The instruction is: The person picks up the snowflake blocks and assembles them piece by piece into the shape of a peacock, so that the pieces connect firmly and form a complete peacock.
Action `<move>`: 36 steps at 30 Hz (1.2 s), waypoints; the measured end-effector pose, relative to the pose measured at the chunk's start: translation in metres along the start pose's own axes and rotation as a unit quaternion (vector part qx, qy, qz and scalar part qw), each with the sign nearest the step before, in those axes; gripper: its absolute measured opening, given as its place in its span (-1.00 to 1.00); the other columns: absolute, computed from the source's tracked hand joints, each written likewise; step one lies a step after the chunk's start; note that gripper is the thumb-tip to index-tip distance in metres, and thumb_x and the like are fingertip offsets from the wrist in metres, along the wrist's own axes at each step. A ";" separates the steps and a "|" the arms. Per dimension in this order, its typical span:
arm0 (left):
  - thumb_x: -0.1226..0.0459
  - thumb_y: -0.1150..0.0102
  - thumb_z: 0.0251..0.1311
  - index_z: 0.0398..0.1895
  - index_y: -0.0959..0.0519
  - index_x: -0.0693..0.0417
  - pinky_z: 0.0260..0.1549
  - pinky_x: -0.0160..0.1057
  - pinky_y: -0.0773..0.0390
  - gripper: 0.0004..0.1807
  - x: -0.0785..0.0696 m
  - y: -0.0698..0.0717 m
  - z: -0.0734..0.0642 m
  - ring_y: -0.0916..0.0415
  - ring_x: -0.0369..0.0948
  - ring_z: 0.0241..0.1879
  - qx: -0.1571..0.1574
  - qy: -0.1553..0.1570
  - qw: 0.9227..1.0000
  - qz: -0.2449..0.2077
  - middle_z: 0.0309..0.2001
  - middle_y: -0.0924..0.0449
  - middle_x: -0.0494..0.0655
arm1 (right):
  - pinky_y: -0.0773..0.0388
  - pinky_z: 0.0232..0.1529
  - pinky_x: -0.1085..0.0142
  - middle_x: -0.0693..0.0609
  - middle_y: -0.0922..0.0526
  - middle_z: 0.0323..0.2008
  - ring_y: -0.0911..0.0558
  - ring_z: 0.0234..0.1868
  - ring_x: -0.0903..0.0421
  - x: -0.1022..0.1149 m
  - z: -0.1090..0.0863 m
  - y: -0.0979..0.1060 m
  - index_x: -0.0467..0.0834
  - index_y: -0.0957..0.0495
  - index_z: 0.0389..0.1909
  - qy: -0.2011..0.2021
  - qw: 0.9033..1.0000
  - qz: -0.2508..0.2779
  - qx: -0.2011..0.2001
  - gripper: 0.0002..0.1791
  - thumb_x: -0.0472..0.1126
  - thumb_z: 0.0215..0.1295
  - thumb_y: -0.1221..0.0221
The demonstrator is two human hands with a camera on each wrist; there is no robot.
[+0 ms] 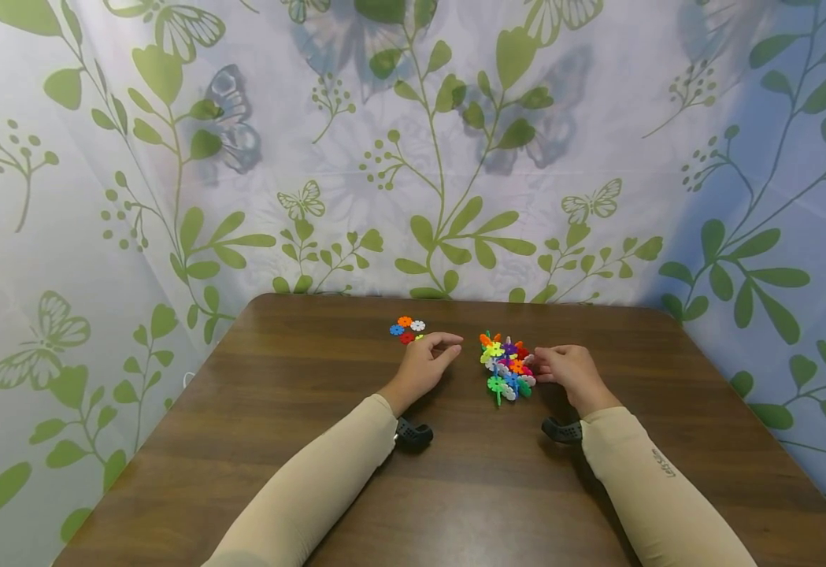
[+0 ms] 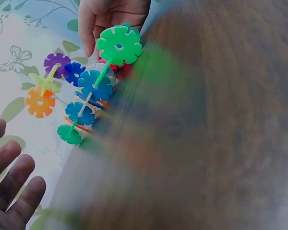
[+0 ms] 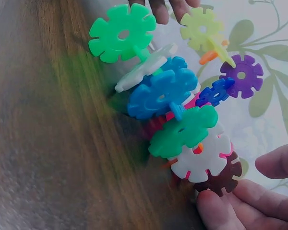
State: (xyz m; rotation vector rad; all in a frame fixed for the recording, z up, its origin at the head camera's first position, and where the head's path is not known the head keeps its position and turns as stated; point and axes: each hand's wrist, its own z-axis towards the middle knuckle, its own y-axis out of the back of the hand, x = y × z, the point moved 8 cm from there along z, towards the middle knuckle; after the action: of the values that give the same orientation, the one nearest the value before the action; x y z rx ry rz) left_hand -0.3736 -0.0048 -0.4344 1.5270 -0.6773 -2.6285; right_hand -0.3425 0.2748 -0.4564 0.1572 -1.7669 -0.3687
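A cluster of interlocked plastic snowflake discs (image 1: 508, 366) in green, blue, white, purple, orange and yellow stands on the table. My right hand (image 1: 570, 374) is at its right side. In the right wrist view, fingertips (image 3: 213, 208) of that hand meet the lower edge of a dark red disc (image 3: 223, 177), while the thumb is apart from it. My left hand (image 1: 423, 368) is held left of the cluster with relaxed fingers and nothing in them; in the left wrist view its fingers (image 2: 26, 191) show spread, away from the orange disc (image 2: 40, 101).
Several loose discs, among them an orange one (image 1: 405, 321), a blue one (image 1: 397, 330) and a white one (image 1: 418, 325), lie behind my left hand. The brown wooden table (image 1: 299, 370) reaches back to a leaf-patterned curtain (image 1: 356, 197).
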 end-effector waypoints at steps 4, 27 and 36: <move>0.26 -0.27 0.51 0.14 -0.71 0.20 0.00 -0.22 -0.65 -0.73 0.002 0.009 -0.002 -0.67 -0.22 -0.04 0.001 0.006 1.000 0.002 0.05 -0.73 0.04 | -0.71 -0.06 0.22 -0.36 -0.64 0.10 -0.73 -0.10 -0.08 0.004 -0.004 0.005 -0.50 -0.52 0.24 0.008 0.999 -0.039 -0.014 -0.45 -0.05 0.62 -0.14; 0.42 -0.33 0.42 0.13 -0.68 0.33 0.01 -0.05 -0.67 -0.72 0.041 0.092 -0.011 -0.69 -0.04 -0.04 -0.052 0.045 0.995 0.067 -0.03 -0.74 0.14 | -0.36 0.20 -0.18 -0.26 -0.75 -0.21 -0.62 -0.07 -0.29 0.161 -0.054 -0.077 -0.38 -0.74 -0.25 0.403 0.887 -0.143 -0.175 -0.84 -0.32 0.35 -0.33; 0.42 -0.34 0.40 0.10 -0.69 0.35 -0.02 -0.07 -0.68 -0.73 0.043 0.092 -0.014 -0.70 -0.03 -0.05 -0.055 0.055 0.994 0.082 -0.05 -0.74 0.14 | -0.54 0.23 -0.05 -0.26 -0.67 0.15 -0.62 0.19 -0.20 0.132 -0.006 -0.194 -0.37 -0.63 0.20 0.275 0.909 -0.306 0.060 -0.66 -0.26 0.54 -0.22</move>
State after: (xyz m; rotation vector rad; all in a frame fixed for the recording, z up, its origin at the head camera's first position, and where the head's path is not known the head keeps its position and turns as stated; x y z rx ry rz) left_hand -0.4021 -0.1031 -0.4405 1.5025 -0.6095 -2.4014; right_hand -0.3848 0.0513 -0.3969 0.8365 -1.1420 -0.5969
